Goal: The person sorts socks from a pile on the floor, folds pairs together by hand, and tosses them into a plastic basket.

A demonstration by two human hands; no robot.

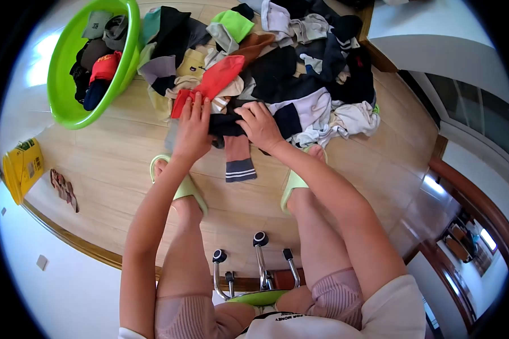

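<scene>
A dark sock [225, 124] lies stretched between my two hands at the near edge of a sock pile. My left hand [193, 130] rests with fingers extended at its left end, fingertips on a red sock [220, 76]. At the other end, my right hand [260, 127] has its fingers bent and closed on the dark cloth; its exact grip is partly hidden. Below them, a pink sock with a grey striped cuff [239, 158] reaches towards me. To the right of my right hand lie a navy piece [288, 120] and a pale lilac sock [311, 107].
A green basin [68, 113] at upper left holds several dark, grey and red rolled items. A yellow bucket [24, 166] and sandals [64, 189] are at left. My feet in green slippers [191, 195] flank the pile's near side. Stool legs [261, 257] stand below me.
</scene>
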